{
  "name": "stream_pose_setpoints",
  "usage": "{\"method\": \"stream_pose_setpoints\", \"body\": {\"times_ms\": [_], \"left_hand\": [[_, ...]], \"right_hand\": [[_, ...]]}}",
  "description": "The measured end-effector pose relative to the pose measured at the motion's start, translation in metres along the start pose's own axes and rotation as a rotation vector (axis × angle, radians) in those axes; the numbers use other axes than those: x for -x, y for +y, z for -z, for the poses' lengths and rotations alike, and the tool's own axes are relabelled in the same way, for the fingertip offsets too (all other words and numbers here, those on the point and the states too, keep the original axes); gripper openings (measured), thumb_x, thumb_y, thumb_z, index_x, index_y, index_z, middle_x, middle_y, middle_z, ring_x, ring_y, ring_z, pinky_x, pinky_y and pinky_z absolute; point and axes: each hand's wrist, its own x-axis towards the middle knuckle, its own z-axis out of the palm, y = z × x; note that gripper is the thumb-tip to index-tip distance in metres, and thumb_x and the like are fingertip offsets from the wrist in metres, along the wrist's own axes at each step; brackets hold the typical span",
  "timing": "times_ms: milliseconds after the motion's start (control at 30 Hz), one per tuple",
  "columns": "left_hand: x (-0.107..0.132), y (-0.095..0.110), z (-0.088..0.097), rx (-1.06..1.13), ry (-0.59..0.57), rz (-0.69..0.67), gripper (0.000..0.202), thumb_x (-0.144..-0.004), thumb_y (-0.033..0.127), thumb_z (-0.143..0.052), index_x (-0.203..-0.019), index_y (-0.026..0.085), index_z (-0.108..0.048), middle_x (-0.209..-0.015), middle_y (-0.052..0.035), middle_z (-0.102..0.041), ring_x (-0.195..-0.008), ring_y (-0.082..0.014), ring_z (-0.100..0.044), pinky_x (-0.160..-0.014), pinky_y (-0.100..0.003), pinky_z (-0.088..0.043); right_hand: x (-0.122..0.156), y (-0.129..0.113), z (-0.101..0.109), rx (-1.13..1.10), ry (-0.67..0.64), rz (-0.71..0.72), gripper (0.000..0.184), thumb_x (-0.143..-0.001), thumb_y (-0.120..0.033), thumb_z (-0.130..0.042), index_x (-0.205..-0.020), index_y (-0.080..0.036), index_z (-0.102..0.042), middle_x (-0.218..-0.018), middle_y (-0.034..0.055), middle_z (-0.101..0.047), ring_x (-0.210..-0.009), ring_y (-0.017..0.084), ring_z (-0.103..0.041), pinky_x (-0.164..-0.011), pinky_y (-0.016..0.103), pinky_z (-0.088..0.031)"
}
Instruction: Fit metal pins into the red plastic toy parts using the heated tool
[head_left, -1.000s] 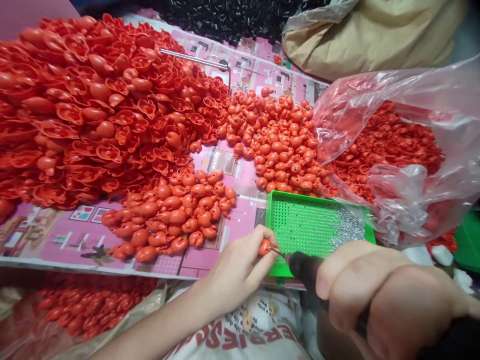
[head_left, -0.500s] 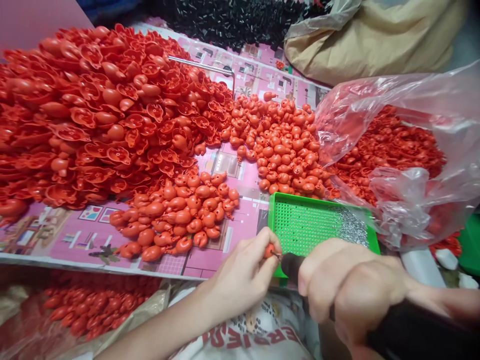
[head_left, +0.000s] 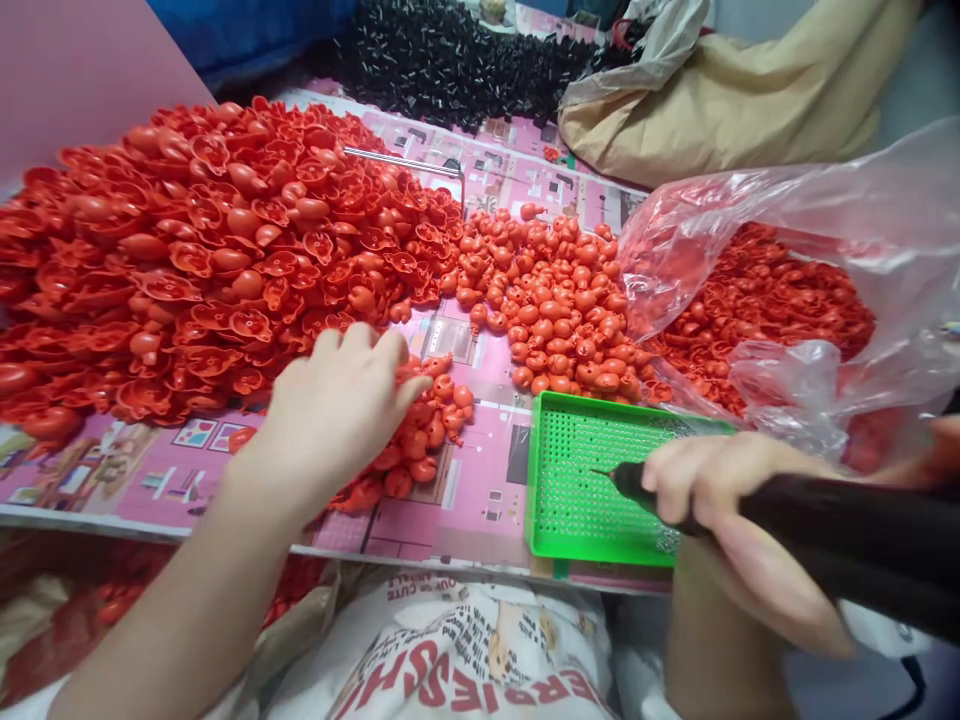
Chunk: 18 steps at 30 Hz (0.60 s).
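Left hand point(head_left: 334, 410) and right hand point(head_left: 724, 510) bare, shirt point(head_left: 457, 650) white with red lettering.

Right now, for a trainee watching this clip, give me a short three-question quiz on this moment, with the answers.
1. What does the right hand grip?
A) a black handheld tool with a thin metal tip
B) a pair of pliers
C) a roll of tape

2. True or false: the left hand is touching the green perforated tray.

3. Fill in the blank: the tip of the black tool is over the ____.

Key:
1. A
2. False: the left hand is on the small orange-red moulded pieces.
3. green perforated tray
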Motion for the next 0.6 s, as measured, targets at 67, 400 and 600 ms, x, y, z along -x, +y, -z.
{"method": "stream_pose_setpoints", "body": {"times_ms": [67, 400, 600], "left_hand": [[-0.029, 0.008, 0.001, 0.026, 0.0, -0.042, 0.037, -0.095, 0.04, -0.044, -0.117, 0.011, -0.053, -0.111, -0.0165, -0.058, -0.106, -0.0338, -0.056, -0.082, -0.042, -0.049], [-0.102, 0.037, -0.015, 0.033, 0.015, -0.302, 0.031, -0.096, 0.03, -0.04, -0.119, 0.02, -0.057, -0.112, -0.011, -0.058, -0.093, -0.0252, -0.064, -0.073, -0.032, -0.048], [-0.109, 0.031, -0.029, 0.136, 0.043, -0.317, 0.024, -0.091, 0.032, -0.051, -0.105, 0.015, -0.06, -0.103, -0.0104, -0.064, -0.097, -0.0252, -0.063, -0.075, -0.031, -0.046]], "right_hand": [[0.002, 0.014, -0.006, -0.012, -0.026, 0.023, 0.02, -0.08, -0.03, -0.069, -0.065, -0.02, -0.059, -0.054, 0.0002, -0.054, -0.052, 0.016, -0.056, -0.06, 0.036, -0.05], [0.019, 0.05, -0.018, -0.084, -0.078, 0.032, 0.009, -0.079, -0.018, -0.063, -0.074, -0.02, -0.055, -0.061, -0.0023, -0.054, -0.054, 0.014, -0.055, -0.059, 0.034, -0.048], [0.023, 0.054, -0.018, -0.069, -0.038, 0.036, 0.014, -0.078, -0.016, -0.063, -0.081, -0.023, -0.052, -0.06, -0.0045, -0.055, -0.051, 0.014, -0.056, -0.058, 0.035, -0.05]]}}
